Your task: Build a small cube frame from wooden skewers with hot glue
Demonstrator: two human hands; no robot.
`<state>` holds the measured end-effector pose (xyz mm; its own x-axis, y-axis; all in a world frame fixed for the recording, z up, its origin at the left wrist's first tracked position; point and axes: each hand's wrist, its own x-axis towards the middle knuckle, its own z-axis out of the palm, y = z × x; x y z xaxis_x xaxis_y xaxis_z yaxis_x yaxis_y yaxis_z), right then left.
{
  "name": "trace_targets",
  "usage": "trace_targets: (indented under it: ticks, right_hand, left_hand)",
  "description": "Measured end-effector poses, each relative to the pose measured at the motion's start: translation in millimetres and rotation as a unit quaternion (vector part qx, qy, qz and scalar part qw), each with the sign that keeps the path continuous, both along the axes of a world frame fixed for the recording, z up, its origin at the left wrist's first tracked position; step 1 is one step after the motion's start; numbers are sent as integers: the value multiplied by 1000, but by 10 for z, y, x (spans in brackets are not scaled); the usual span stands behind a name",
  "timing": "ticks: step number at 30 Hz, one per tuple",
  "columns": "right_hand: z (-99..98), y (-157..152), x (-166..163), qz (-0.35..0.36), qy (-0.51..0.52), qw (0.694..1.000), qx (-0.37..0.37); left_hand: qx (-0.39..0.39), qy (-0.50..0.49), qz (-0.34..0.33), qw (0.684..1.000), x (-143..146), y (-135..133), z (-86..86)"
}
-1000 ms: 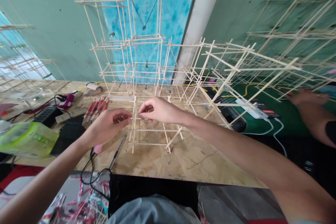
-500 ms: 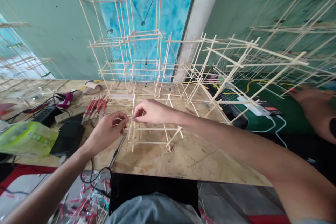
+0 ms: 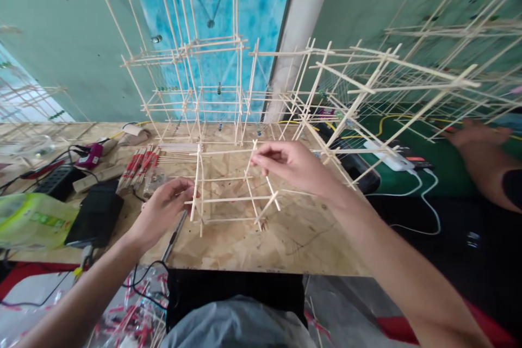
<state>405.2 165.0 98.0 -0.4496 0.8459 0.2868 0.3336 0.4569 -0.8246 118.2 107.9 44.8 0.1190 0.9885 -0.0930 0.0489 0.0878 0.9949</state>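
Observation:
A small cube frame of thin wooden sticks [image 3: 232, 187] stands on the chipboard table [image 3: 261, 244] in front of me. My left hand [image 3: 165, 209] is at the frame's left side, fingers curled, the fingertips touching its near-left upright. My right hand [image 3: 296, 166] hovers at the frame's upper right corner, thumb and fingers pinched on the top end of a stick there.
Taller stick lattices [image 3: 196, 70] rise behind and to the right [image 3: 367, 87]. A bundle of red-wrapped sticks [image 3: 136, 166], a black box [image 3: 95, 217], a green packet [image 3: 28, 220] and cables lie at the left. Another person's hand [image 3: 477, 144] rests on the green mat at the right.
My right hand has moved from the frame's upper left joint, beside my left hand, across to the upper right corner. My left hand dropped slightly. The view shifted down.

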Motion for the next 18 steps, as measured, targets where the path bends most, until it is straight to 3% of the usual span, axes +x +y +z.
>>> trace_targets:
  ticks: [4, 8, 12, 18]
  right_hand:
    - [-529, -170, 230, -101, 88, 991, -7]
    - [-832, -343, 228, -238, 228, 942, 70]
    - [-898, -434, 81, -222, 236, 937, 132]
    - [-1319, -616, -3, -234, 251, 938, 51]
  left_hand:
    - [5, -5, 6, 1000, 26, 5, -63]
    - [31, 14, 2, 999, 68, -1, -135]
    - [38, 24, 15, 999, 111, -11, -224]
    - [45, -50, 50, 996, 111, -26, -409]
